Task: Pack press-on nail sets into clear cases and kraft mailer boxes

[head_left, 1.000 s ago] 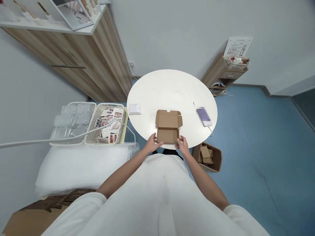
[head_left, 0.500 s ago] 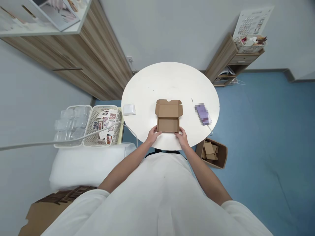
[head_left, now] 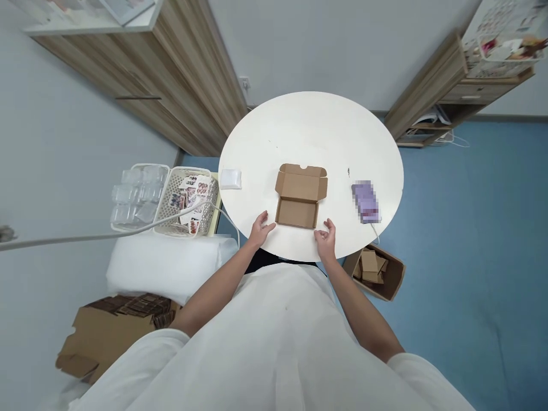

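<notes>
A small brown cardboard box (head_left: 297, 213) lies on the white oval table (head_left: 308, 125), its lid folded back and its inside bare. My left hand (head_left: 261, 229) is just off the box's near left corner, thumb and fingers apart, holding nothing. At the near right corner is my right hand (head_left: 326, 238); its fingers are partly curled and spread, with nothing in them. Whether the right fingertips still touch the box edge I cannot tell.
A stack of white sheets (head_left: 230, 178) lies at the table's left; a blurred purple phone-like thing (head_left: 366, 202) with a cable is at the right. Left are a basket of cards (head_left: 169, 206), clear plastic boxes (head_left: 128, 197) and a white roll (head_left: 162, 265). An open carton (head_left: 396, 279) stands right.
Both hands have let go of the box and moved slightly outward from it. The view has shifted and turned a little; the box stays on the table with its lid open.
</notes>
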Available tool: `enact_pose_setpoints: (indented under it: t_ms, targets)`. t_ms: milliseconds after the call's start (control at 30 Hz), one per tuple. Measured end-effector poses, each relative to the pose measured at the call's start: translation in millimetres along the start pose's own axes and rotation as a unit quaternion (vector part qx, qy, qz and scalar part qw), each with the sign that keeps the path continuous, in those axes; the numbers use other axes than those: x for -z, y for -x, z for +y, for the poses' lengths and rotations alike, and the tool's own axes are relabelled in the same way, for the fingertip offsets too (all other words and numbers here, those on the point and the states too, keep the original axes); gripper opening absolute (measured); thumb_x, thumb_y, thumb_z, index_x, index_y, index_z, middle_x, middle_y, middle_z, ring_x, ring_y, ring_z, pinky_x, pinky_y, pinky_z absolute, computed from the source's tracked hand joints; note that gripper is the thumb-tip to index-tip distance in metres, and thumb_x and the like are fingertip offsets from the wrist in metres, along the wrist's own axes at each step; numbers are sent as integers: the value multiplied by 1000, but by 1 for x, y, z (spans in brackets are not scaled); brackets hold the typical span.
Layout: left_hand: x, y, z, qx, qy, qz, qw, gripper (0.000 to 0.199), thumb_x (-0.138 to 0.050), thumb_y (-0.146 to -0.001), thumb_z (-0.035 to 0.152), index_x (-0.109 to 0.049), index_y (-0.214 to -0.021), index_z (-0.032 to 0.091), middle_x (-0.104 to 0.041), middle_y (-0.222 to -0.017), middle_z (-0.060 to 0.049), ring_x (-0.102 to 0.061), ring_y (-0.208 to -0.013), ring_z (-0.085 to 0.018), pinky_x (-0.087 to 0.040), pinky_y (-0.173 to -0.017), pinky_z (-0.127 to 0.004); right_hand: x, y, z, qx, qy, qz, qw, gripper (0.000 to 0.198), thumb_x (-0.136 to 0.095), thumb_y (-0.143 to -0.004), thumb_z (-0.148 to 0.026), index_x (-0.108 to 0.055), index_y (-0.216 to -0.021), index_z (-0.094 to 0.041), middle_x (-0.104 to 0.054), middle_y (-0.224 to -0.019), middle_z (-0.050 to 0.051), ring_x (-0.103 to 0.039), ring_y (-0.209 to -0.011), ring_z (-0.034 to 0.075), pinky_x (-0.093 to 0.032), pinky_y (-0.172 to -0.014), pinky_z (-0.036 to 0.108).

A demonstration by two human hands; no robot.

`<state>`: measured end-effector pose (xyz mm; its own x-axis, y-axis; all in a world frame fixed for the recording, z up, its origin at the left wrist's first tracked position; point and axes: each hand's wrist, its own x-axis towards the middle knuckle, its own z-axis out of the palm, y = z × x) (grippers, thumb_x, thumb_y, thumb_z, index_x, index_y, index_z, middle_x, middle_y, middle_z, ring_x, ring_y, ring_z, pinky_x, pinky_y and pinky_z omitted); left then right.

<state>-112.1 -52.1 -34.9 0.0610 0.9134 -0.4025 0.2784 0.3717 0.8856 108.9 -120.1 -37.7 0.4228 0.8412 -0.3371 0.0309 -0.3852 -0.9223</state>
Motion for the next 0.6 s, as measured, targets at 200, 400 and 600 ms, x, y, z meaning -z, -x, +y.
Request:
enact_pose_setpoints:
  t_ms: [200, 400, 600]
  targets:
    - [45, -11, -3, 19, -70, 124, 990, 54, -59, -75, 34, -44, -124, 18, -44, -131, -12, -45, -117, -24, -43, -91, -37, -16, -3, -54, 99, 15, 6, 995, 55, -49, -75, -31, -32, -127, -24, -44, -121, 10, -51, -72, 10, -45, -71, 29]
    - [100, -48, -1, 42, -115, 213, 969, 49, -53, -78, 37, -44, -122, 17, -44, -126, -14, -48, -112, -24, -40, -94, -37, -99, -15, -88, 32, 106, -217, 970, 42, -53, -74, -35, -50, -114, -23, -54, -110, 7, -53, -84, 16, -46, -75, 33]
    - [135, -90, 13, 26, -117, 168, 979, 56, -46, -82, 45, -37, -129, 16, -37, -134, -14, -29, -128, -28, -22, -107, -41, -200, -47, -84, -43, 147, -241, 958, 45, -54, -74, -43, -51, -115, -25, -50, -122, 6, -49, -103, 18, -42, -87, 35]
